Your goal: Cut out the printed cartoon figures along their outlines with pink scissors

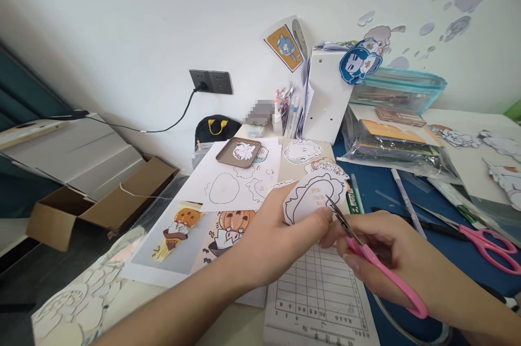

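My left hand [280, 237] pinches a piece of white paper [303, 199] with a black wavy outline and faint orange print. In my right hand [391, 248] is a pair of pink-handled scissors [382, 267], its blades at the right edge of the paper, close to my left fingertips. Whether the blades are fully closed is hard to see. Beneath my hands lies a printed form with a table grid [313, 286]. To the left of it are colour pumpkin pictures [179, 232] and a white sheet with drawn outlines [222, 188].
A small brown tray [222, 156] holds paper cutouts. A second pair of pink scissors [484, 243] and pens lie on the blue mat [366, 172] at right. Behind stand a white file holder [325, 96] and a clear pouch [399, 90]. An open cardboard box [52, 215] sits at left.
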Demonstrator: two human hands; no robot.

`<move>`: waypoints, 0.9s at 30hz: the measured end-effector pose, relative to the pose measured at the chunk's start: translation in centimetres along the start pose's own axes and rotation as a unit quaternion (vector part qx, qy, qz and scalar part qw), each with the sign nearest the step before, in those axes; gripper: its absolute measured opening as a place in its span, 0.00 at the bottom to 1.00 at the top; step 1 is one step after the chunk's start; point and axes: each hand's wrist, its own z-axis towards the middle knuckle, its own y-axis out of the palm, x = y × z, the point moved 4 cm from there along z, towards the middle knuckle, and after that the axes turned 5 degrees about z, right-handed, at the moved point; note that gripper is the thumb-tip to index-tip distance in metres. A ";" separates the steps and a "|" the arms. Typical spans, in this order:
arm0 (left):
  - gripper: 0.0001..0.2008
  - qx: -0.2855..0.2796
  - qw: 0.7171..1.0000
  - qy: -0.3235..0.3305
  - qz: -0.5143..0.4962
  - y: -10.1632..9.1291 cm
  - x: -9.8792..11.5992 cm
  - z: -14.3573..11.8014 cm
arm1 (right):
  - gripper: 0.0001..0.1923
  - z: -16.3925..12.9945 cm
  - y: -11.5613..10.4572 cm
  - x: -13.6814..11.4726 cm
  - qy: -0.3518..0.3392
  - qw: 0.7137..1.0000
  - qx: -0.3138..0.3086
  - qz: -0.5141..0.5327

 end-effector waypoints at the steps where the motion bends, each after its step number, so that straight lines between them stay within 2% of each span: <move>1: 0.12 0.002 1.000 -0.006 0.005 -0.1 -0.1 0.0 | 0.14 0.0 0.0 0.0 0.000 1.000 -0.004 -0.001; 7: 0.11 0.003 0.999 -0.033 0.034 -0.4 -0.2 0.0 | 0.12 0.0 0.0 0.0 0.012 1.000 -0.013 -0.011; 18: 0.12 -0.022 0.999 -0.020 0.016 -0.2 0.2 0.0 | 0.09 -0.1 -0.2 0.1 0.017 1.000 -0.018 0.005; 23: 0.12 -0.010 1.000 -0.009 0.016 -0.2 0.2 0.0 | 0.14 0.0 0.1 -0.1 0.002 1.000 -0.016 0.006; 27: 0.12 -0.003 1.000 -0.005 0.015 -0.2 0.3 0.0 | 0.15 0.0 0.3 0.0 0.001 1.000 -0.011 0.001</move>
